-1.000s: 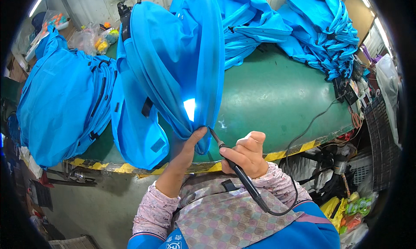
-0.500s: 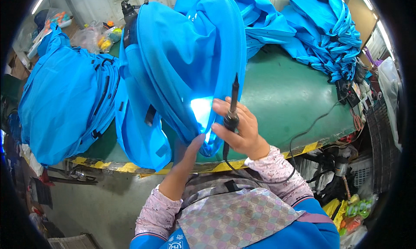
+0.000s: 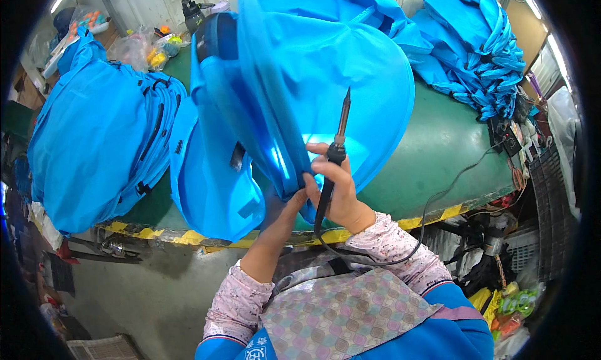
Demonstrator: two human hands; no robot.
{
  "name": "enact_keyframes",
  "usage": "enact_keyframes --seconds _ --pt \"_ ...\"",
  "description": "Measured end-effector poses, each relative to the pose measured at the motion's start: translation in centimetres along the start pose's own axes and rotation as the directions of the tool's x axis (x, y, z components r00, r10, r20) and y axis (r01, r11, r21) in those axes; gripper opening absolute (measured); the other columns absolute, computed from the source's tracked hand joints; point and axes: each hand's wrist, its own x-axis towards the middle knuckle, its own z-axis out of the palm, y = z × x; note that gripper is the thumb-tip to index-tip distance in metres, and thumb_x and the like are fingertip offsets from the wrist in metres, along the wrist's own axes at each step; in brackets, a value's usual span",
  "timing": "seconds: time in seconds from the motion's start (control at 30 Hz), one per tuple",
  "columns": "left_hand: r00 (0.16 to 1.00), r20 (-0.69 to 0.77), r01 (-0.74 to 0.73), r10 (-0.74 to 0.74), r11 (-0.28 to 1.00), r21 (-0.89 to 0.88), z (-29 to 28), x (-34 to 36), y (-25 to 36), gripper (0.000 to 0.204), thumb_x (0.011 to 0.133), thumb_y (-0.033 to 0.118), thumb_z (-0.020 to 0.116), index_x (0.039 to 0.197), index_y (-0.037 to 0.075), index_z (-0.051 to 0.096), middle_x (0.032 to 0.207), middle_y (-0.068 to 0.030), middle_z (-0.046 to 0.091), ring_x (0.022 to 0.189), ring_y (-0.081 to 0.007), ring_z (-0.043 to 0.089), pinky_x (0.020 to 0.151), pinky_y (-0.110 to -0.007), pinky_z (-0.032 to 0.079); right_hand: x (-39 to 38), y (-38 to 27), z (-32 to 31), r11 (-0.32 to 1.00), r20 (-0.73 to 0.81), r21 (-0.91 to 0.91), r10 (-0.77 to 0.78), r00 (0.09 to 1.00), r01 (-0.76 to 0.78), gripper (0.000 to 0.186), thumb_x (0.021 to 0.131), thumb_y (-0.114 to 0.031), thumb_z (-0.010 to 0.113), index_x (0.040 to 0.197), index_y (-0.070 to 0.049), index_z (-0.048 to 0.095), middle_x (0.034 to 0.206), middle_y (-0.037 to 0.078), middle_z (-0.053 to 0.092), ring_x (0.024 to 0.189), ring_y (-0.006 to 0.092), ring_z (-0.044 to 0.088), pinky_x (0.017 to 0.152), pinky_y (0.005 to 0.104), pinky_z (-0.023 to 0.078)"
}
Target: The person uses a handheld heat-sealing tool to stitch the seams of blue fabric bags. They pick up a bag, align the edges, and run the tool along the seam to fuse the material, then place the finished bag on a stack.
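A large blue fabric piece with rounded, piped edges (image 3: 360, 78) stands partly folded on the green table, its lower edge at my hands. My left hand (image 3: 289, 211) is closed on that edge, fingers partly hidden behind the cloth. In my right hand (image 3: 347, 200) is a soldering iron (image 3: 337, 153), held by its black handle with the bare metal tip pointing up and away from the cloth edge. The right fingertips touch or nearly touch the fabric beside my left thumb. A bright patch of light falls on the cloth near the hands.
The green table (image 3: 447, 141) has a yellow-and-black striped front edge. A stack of blue fabric pieces (image 3: 94, 141) lies left, a gathered blue bundle (image 3: 469, 41) back right. The iron's cord (image 3: 432, 203) runs to a black box (image 3: 504, 138). A black spray bottle (image 3: 193, 12) stands behind.
The fabric has spread open: its right panel now lies wide to the right, while the nearer layers have narrowed and stand more upright. Both hands have shifted slightly, still at the lower edge.
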Motion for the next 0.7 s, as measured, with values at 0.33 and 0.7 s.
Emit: enact_keyframes --seconds 0.33,0.7 --pt "0.972 -0.232 -0.100 0.043 0.965 -0.243 1.1 0.6 -2.4 0.039 0.086 0.010 0.076 0.121 0.006 0.060 0.110 -0.0043 0.066 0.097 -0.0151 0.064 0.088 -0.033 0.051 -0.8 -5.2 -6.3 0.959 -0.082 -0.276 0.044 0.996 -0.065 0.032 0.081 -0.015 0.073 0.110 -0.003 0.067 0.075 0.005 0.058 0.068 0.0229 0.048 0.069 0.0362 0.038" --pt "0.972 -0.226 -0.107 0.060 0.973 -0.203 1.7 0.1 -1.8 0.032 0.087 0.008 0.075 0.116 0.005 0.061 0.107 -0.0041 0.067 0.094 -0.0128 0.063 0.086 -0.028 0.050 -0.6 -4.5 -4.3 0.832 0.162 -0.467 -0.252 0.954 0.299 0.029 0.080 -0.018 0.072 0.105 -0.005 0.067 0.065 -0.004 0.051 0.063 0.0151 0.048 0.067 0.0328 0.035"
